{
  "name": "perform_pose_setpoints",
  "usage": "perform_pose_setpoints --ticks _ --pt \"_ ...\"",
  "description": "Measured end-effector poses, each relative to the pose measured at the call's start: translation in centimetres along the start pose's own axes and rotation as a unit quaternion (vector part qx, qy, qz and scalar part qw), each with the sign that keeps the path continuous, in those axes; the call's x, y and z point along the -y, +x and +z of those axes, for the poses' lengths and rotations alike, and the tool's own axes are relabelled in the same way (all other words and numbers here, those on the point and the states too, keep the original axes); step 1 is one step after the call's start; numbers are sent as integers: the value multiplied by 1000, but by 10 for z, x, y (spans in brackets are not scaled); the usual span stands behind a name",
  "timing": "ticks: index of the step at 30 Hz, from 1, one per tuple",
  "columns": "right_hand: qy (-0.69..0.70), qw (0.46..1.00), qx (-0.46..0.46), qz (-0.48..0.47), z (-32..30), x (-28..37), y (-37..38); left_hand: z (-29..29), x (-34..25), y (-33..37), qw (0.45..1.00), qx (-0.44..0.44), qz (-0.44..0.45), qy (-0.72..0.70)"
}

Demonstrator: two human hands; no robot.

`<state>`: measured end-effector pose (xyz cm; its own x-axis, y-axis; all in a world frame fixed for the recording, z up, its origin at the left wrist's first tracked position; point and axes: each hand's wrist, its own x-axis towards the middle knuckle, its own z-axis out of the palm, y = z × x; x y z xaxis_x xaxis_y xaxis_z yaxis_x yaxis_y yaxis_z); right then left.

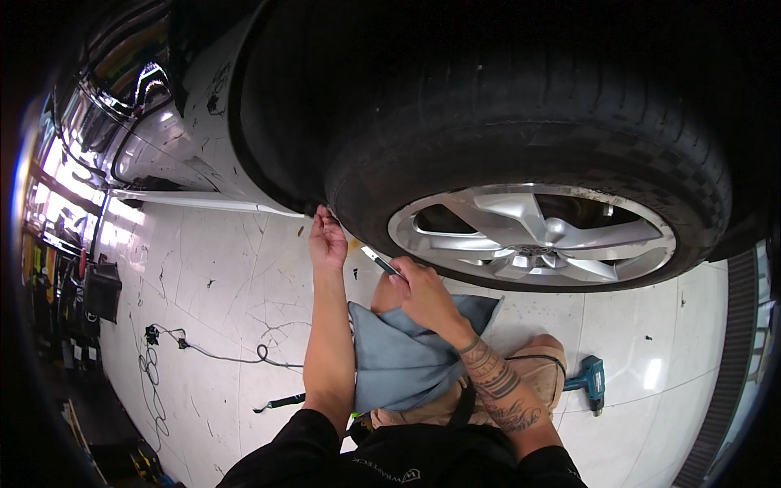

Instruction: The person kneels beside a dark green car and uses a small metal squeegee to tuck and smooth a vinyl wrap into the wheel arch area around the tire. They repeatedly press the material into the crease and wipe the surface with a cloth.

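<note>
My left hand (329, 244) reaches up to the lower end of the dark wheel arch (237, 122), just left of the tyre (346, 175). Its fingertips are pinched together at that edge; whatever they hold there is too small or too hidden to name. In my right hand (423, 291) is a slim snap-off utility knife (379, 262), black-handled, its pale tip pointing up and left toward the left hand. The knife is in front of the tyre's lower left side. A grey-blue cloth (399, 358) lies over my lap beneath the right wrist.
The silver spoked rim (529, 236) fills the upper right. A teal heat gun (591, 384) lies on the tiled floor (228, 268) by my right knee. A black cable (220, 356) runs across the floor on the left, with tools and shelving (77, 293) beyond.
</note>
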<state>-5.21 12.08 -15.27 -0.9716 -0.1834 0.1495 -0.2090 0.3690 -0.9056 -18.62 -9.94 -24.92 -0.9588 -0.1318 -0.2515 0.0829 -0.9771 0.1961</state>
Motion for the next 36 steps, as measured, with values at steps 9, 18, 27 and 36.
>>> perform_pose_setpoints --ticks 9,18,27,36 --pt "22 997 -37 -59 -20 54 21 96 -10 -40 921 230 -163 -270" --pt "60 990 -49 -119 -54 111 30 211 19 -89 866 222 -184 -408" --pt "64 985 -61 -148 -75 118 26 248 37 -108 877 297 -167 -338" --pt "80 983 -60 -153 -92 115 17 261 46 -117 885 330 -134 -299"
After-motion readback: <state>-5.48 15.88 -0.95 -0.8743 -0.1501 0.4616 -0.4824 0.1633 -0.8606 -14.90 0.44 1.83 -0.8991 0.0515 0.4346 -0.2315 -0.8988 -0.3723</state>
